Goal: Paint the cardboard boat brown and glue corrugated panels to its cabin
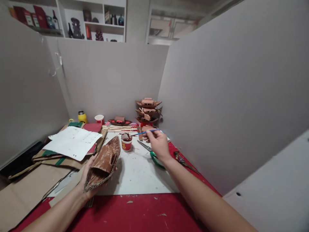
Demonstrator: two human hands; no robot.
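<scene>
dim, soft overhead light; wide-angle edges stretched.

Open stretch of white board [140,174] on near side of paint cup [126,142]. Blocked right of cup by scissors [146,147], behind by sticks [119,129] and stacked boat models [147,112], left by paper pile [72,143].

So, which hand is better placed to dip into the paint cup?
Probably right. The right hand holds the brush just beside the paint cup; the left hand holds the cardboard boat.
</scene>
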